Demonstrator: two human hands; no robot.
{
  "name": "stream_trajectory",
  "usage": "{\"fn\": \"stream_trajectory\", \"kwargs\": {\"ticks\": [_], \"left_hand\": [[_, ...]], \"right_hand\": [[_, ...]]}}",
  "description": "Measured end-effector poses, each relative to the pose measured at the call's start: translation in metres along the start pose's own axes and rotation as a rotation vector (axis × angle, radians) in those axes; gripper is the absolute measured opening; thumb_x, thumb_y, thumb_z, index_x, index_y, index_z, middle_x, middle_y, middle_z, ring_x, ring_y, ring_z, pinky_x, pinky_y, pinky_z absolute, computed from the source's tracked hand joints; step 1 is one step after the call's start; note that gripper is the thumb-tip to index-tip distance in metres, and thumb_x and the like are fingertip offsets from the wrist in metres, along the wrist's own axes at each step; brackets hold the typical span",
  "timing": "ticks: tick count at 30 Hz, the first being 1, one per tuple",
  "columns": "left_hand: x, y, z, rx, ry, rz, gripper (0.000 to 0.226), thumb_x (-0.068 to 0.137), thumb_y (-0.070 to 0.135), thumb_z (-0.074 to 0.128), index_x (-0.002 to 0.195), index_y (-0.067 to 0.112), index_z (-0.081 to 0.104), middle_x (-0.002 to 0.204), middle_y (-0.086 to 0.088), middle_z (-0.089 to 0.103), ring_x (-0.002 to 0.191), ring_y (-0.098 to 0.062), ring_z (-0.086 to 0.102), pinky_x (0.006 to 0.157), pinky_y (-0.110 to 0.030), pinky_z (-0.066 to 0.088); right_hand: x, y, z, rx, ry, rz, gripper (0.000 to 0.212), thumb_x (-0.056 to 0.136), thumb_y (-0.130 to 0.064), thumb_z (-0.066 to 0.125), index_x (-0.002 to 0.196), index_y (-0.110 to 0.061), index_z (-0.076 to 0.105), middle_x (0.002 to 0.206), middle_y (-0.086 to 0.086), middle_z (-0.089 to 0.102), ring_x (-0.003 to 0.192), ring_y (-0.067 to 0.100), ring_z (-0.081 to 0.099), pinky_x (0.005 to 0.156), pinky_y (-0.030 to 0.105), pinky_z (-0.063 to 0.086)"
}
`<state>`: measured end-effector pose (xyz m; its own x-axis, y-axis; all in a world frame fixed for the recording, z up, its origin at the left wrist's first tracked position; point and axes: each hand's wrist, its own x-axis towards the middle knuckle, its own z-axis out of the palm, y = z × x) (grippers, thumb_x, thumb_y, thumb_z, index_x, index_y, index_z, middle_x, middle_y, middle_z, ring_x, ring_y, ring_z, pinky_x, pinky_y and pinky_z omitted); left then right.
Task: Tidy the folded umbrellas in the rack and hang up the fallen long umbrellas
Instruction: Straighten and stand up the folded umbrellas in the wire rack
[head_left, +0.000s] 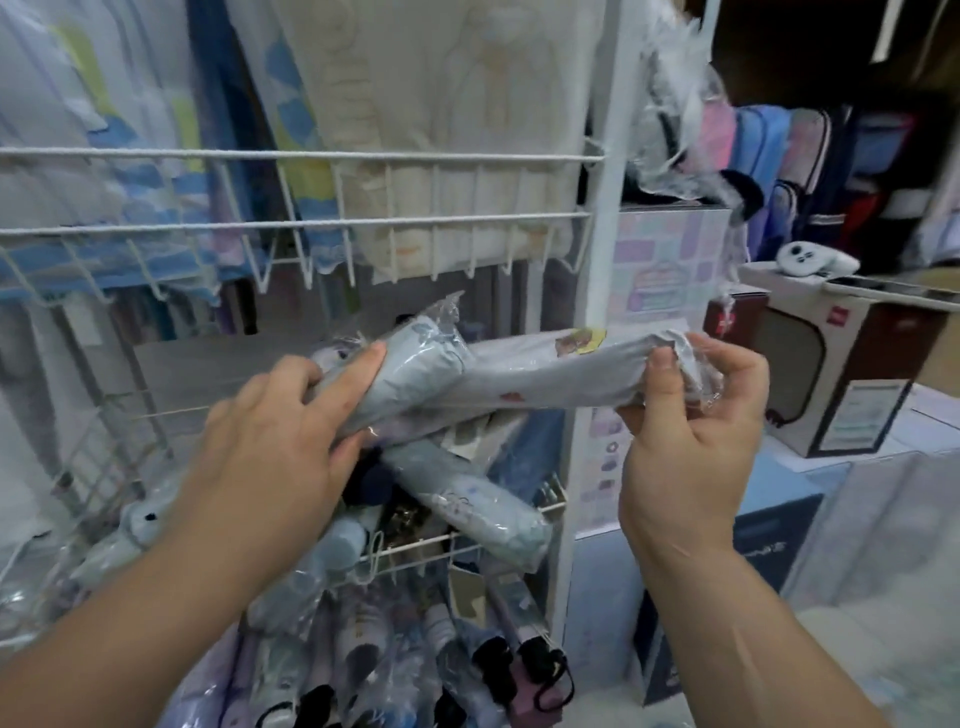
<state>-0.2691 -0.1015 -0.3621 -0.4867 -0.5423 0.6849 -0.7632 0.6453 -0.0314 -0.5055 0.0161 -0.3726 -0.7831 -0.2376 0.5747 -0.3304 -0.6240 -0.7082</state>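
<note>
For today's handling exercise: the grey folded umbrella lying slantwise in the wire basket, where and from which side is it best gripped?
Grip the grey umbrella round its thick lower end, coming from the front right. That end lies bare at the front right corner of the basket, while its upper end is hidden under the held umbrella and the left hand.

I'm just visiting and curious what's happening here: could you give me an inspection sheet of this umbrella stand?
Surface: white wire rack, several tiers.
Job's things: wrapped folded umbrella held roughly level; other folded umbrellas jumbled below it.
Clutter: boxes right of the rack.
Grips: left hand grips one end; right hand pinches the other end's wrap.
Cables: nothing seen.
Surroundings: backpacks behind, at right.
</note>
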Motion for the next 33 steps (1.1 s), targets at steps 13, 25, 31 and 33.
{"fn": "stream_trajectory", "kwargs": {"ticks": [13,25,31,33], "left_hand": [[0.029,-0.005,0.006,-0.198,-0.317,-0.137,0.071,0.092,0.047,0.063,0.147,0.064,0.021,0.113,0.014,0.043,0.107,-0.014,0.049,0.093,-0.038,0.045],[0.025,-0.029,0.009,-0.199,-0.344,-0.2,0.071,0.092,0.046,0.064,0.152,0.051,0.028,0.114,0.005,0.047,0.109,-0.02,0.052,0.097,-0.04,0.045],[0.001,-0.057,-0.004,-0.244,-0.357,-0.233,0.073,0.092,0.045,0.065,0.153,0.05,0.025,0.108,0.008,0.046,0.106,-0.015,0.049,0.093,-0.035,0.043],[-0.01,-0.068,-0.011,-0.263,-0.333,-0.234,0.073,0.091,0.044,0.067,0.153,0.049,0.028,0.107,0.01,0.045,0.105,-0.012,0.048,0.088,-0.028,0.038]], "right_hand": [[0.005,0.055,0.045,-0.174,-0.175,-0.301,0.024,0.09,-0.009,0.071,0.103,-0.02,0.054,0.113,-0.005,0.06,0.109,0.001,0.058,0.092,0.023,0.046],[0.002,0.066,0.053,-1.048,-0.836,-0.283,0.072,0.088,-0.047,0.066,0.152,-0.033,0.037,0.16,0.002,0.028,0.141,0.028,0.033,0.112,0.041,0.037],[-0.001,0.053,0.059,-1.047,-0.715,-0.363,0.066,0.083,-0.054,0.067,0.14,-0.025,0.051,0.149,0.013,0.04,0.132,0.036,0.04,0.107,0.051,0.041],[-0.007,0.046,0.065,-1.002,-0.652,-0.484,0.062,0.083,-0.053,0.066,0.135,-0.02,0.056,0.145,0.016,0.044,0.13,0.039,0.042,0.104,0.054,0.041]]}}
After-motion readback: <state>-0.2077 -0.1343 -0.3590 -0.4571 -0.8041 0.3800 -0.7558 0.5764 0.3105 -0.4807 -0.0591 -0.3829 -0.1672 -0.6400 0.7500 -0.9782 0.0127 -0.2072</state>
